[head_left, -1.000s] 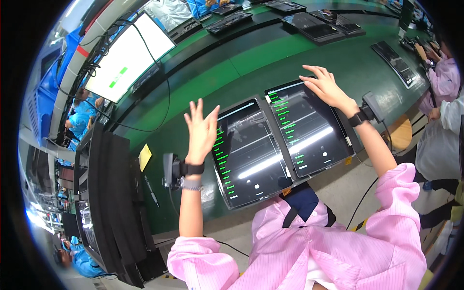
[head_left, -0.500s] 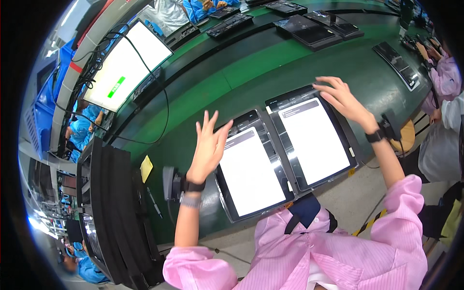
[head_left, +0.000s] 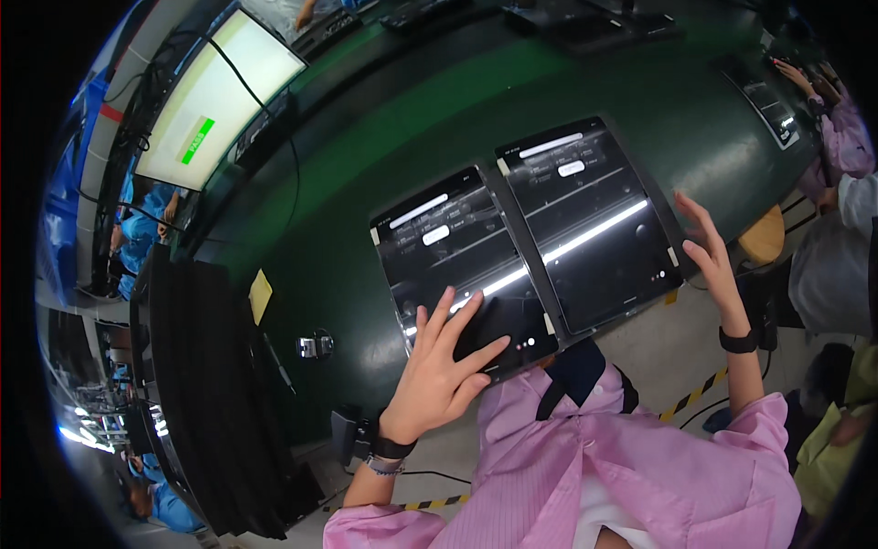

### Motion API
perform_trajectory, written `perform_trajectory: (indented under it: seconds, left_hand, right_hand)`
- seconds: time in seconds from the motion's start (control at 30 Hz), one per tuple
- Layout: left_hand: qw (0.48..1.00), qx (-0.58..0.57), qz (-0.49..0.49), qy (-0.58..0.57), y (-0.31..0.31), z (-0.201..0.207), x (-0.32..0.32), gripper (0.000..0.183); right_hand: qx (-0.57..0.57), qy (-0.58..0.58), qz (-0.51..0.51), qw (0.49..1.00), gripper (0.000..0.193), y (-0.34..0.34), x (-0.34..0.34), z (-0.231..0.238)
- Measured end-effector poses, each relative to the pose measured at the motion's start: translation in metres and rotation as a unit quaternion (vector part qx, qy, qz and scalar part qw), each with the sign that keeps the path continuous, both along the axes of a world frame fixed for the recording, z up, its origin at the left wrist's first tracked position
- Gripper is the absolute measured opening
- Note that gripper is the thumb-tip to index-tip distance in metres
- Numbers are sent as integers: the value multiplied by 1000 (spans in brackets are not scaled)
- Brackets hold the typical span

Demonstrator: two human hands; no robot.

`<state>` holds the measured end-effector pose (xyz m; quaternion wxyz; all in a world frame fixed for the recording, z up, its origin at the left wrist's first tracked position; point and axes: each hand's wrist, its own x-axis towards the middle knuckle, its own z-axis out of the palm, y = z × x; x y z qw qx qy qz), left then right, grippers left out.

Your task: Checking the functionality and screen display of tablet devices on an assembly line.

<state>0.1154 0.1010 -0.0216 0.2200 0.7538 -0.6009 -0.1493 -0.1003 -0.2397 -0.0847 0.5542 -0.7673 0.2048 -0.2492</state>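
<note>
Two black tablets lie side by side near the front edge of the dark green table. The left tablet (head_left: 465, 261) and the right tablet (head_left: 593, 224) both show dark screens with a white bar and a small white button. My left hand (head_left: 444, 377) is spread over the lower left part of the left tablet, fingers apart; whether the fingertips touch the glass I cannot tell. Beside the right edge of the right tablet, my right hand (head_left: 715, 261) hovers with fingers apart and holds nothing. Dark bands with small box-like devices circle both wrists.
A monitor (head_left: 219, 101) with a green label stands at the far left, a cable hanging across it. Black stacked trays (head_left: 215, 393) rise on the left. Near them lie a yellow note (head_left: 261, 296), a pen (head_left: 278, 363) and a small metallic piece (head_left: 315, 345). Other people sit around.
Both tablet screens went from bright white to dark. My left hand came down and nearer over the left tablet; my right hand dropped from the right tablet's top corner to its right side.
</note>
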Motion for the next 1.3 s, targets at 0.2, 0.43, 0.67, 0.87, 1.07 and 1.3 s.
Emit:
perform_trajectory:
  seconds: [0.2,0.43,0.67,0.87,1.07,1.3]
  left_hand:
    - [998,25,-43,-32,-9,-11,-14,39]
    - [996,53,-56,-39,-15,-17,-19,43]
    - [997,11,33,-73,-5,-5,-18,59]
    - [988,-19,120,-97,6,2,-1,55]
    - [975,-35,176,-130,8,-4,30,52]
    - [980,-8,140,-138,-2,-15,42,52]
  right_hand:
    - [-28,22,28,999,68,15,-1,-6]
    - [-77,35,53,995,65,11,-5,-14]
    - [-67,12,52,996,66,11,-3,-17]
    - [-105,44,31,993,63,14,-1,-10]
    - [-136,28,-20,990,46,9,6,11]
    - [-232,29,58,971,21,23,39,37]
